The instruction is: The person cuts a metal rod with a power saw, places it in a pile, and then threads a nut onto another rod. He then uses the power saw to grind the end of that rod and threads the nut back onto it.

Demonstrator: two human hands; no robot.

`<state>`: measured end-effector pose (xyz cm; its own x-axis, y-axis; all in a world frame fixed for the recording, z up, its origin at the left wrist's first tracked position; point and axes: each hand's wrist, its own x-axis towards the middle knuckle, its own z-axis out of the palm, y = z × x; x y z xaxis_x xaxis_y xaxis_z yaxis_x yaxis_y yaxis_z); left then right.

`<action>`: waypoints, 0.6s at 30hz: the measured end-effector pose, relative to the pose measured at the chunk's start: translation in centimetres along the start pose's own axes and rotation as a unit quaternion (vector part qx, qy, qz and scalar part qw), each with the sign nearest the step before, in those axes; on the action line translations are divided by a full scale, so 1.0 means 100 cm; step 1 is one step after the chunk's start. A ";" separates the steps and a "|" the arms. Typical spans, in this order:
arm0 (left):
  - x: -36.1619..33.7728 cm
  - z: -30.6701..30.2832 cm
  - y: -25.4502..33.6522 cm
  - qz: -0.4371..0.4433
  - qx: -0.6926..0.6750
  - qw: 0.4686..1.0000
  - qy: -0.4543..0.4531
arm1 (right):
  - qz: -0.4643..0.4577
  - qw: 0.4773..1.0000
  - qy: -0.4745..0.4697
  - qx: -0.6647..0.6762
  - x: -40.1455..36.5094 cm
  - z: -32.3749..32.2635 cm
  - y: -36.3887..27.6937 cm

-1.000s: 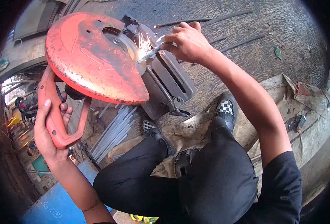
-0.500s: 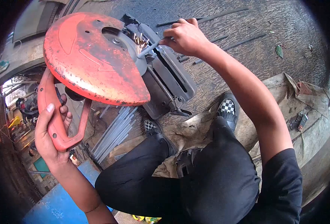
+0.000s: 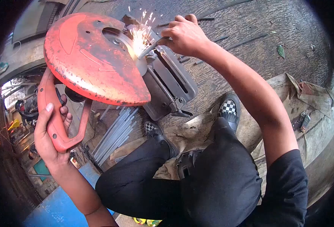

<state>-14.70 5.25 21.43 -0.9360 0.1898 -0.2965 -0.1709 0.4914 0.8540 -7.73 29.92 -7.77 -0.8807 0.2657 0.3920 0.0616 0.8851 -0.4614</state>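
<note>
My left hand [image 3: 53, 132] is closed round the red D-shaped handle [image 3: 61, 141] of a chop saw, its thumb lying along the outside. The saw's worn red blade guard [image 3: 95, 64] covers most of the disc [image 3: 141, 67]. In my right hand [image 3: 184, 34] is a ribbed metal rod [image 3: 149, 50], gripped near its upper end. The rod's other end meets the disc edge, where bright sparks [image 3: 140, 41] spray upward. Below the rod is the saw's grey metal base [image 3: 170, 79] with its slots and clamp screw.
Cut metal rods [image 3: 116, 132] lie in a pile left of my shoes. More dark rods [image 3: 246, 41] are scattered on the floor beyond the saw. A crumpled cloth [image 3: 280, 109] spreads at right, and a blue surface [image 3: 61, 208] is at lower left.
The sparks have grown larger and brighter. My right hand and the rod have shifted slightly left and up. My left hand keeps its grip on the handle, almost unmoved.
</note>
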 end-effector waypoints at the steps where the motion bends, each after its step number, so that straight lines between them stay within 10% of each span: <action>1: 0.000 0.000 0.000 -0.001 -0.003 1.000 0.001 | -0.002 1.000 0.006 -0.004 -0.001 0.000 -0.001; 18: 0.005 -0.005 -0.001 -0.023 0.012 1.000 -0.012 | 0.025 0.999 -0.027 0.002 -0.010 -0.002 0.012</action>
<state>-15.31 4.86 21.44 -0.9196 0.1873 -0.3453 -0.2053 0.5202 0.8290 -6.65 30.79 -8.52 -0.9005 0.2885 0.3254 0.1041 0.8695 -0.4829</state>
